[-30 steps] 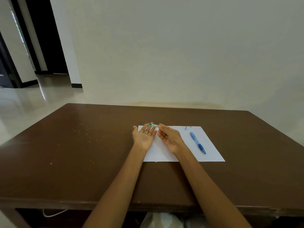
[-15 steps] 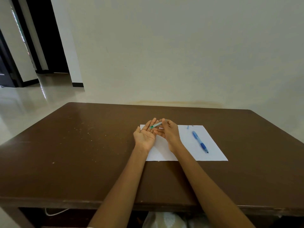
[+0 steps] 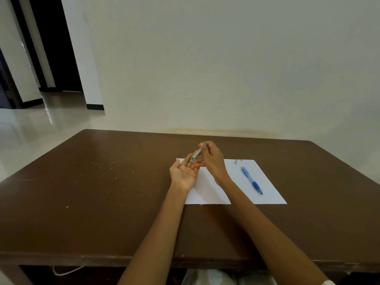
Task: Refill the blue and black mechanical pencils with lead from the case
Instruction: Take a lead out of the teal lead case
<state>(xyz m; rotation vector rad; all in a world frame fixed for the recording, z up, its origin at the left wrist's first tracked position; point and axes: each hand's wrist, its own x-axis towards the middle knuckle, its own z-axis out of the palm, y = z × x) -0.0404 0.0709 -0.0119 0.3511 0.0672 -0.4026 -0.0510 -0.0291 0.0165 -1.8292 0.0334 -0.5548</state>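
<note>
My right hand pinches a slim clear lead case with a green end and holds it tilted, the green end pointing down over the fingers of my left hand. That left hand lies palm up with straight fingers above the left part of a white sheet of paper. The blue mechanical pencil lies on the sheet to the right of my hands. Its small blue cap and a tiny part beside it rest near the sheet's far edge. No black pencil is in view.
The sheet lies on a brown wooden table pushed against a cream wall. A doorway and a shiny floor open to the left. White bags show under the table's near edge.
My right hand has risen and tipped the lead case from flat to steep, green end down toward the left palm. My left hand has stayed palm up.
</note>
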